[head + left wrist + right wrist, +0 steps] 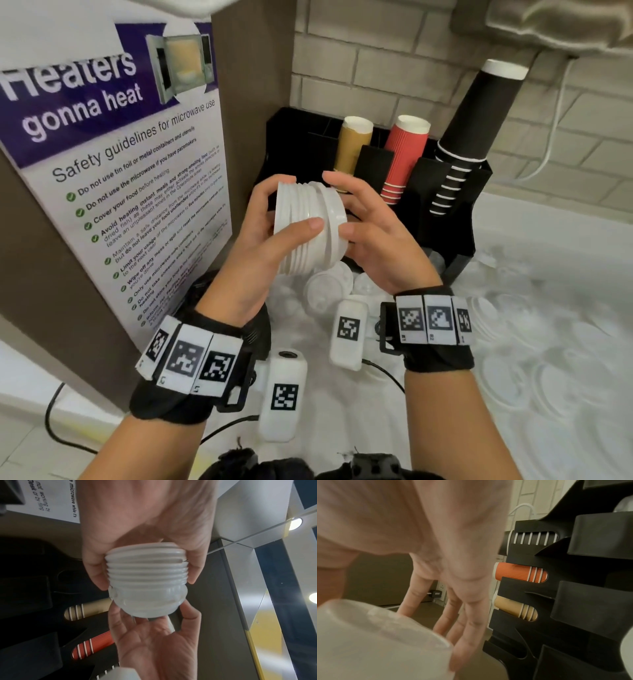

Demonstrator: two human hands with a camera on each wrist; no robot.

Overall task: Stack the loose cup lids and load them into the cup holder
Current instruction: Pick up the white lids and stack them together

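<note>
Stack of white lids [308,226] held mid-air, lying sideways, just in front of black cup holder [445,219] and above counter [548,428]. Ribbed rims nested, approx. aligned; one lid at the R end sits slightly askew.

L hand [260,240]: fingers curled round the stack's L portion, thumb across the near side, other fingers over the far side. Left wrist view confirms grip on both sides of the stack [147,577].

R hand [373,236]: cups the stack's R end; fingers fairly straight, spread, fingertips over the top edge, thumb at the rim. Whether palm touches the end lid: cannot tell. In right wrist view R-hand fingers [462,622] extended, beside the stack end [376,642].

Loose lids [329,291] on counter directly below hands; more [555,383] scattered to the R, some overlapping.

Holder slots, L to R: tan cups [352,144], red ribbed cups [404,157], tall black cups [469,137], all leaning back.

Microwave safety poster [113,164] on panel to the L. Tiled wall [394,61] behind.
</note>
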